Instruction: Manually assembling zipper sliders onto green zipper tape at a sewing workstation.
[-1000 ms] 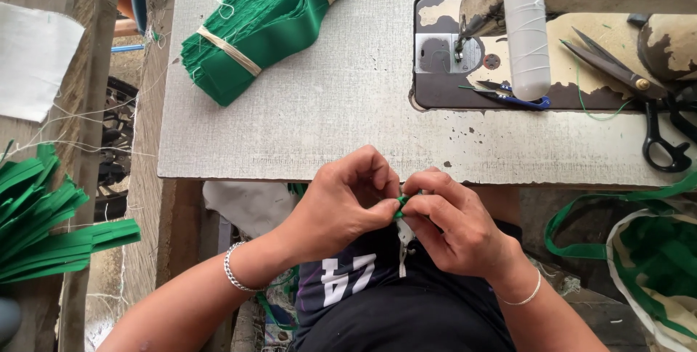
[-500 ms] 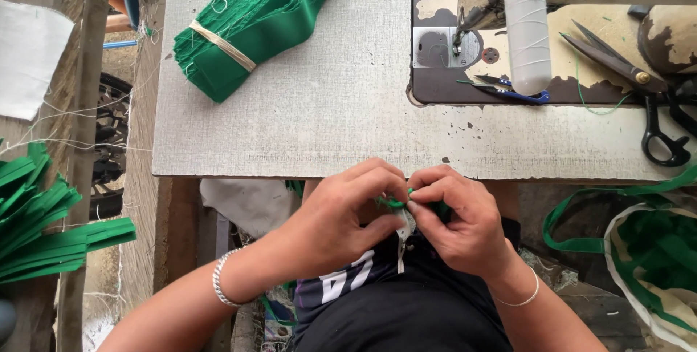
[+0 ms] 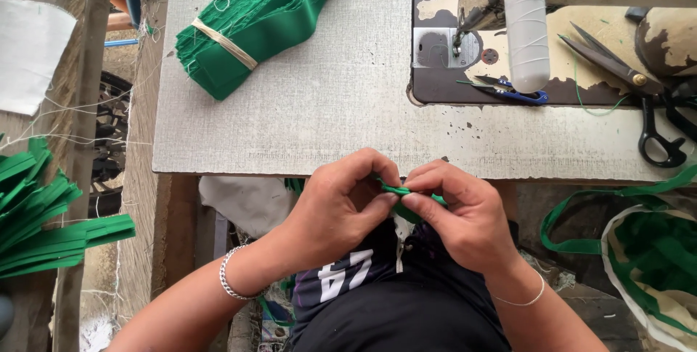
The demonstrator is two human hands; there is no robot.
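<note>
A small folded green fabric piece (image 3: 401, 193) is pinched between both hands just below the front edge of the grey table (image 3: 327, 119). My left hand (image 3: 341, 203) grips it from the left with thumb and fingers closed. My right hand (image 3: 465, 210) grips it from the right, fingertips touching the left hand's. Most of the piece is hidden by the fingers. Both hands hover over my lap.
A bundle of green fabric strips (image 3: 254, 18) tied with bands lies at the table's back left. A sewing machine (image 3: 552, 25) with a white thread spool (image 3: 527, 25), blue snips (image 3: 515, 90) and black scissors (image 3: 639, 98) stands right. Loose green strips (image 3: 43, 221) lie left; a bag with green handles (image 3: 646, 265) sits right.
Both hands stay together on the green piece; the fingers have shifted slightly, pressing the fabric into a tighter fold. The view has shifted a little.
</note>
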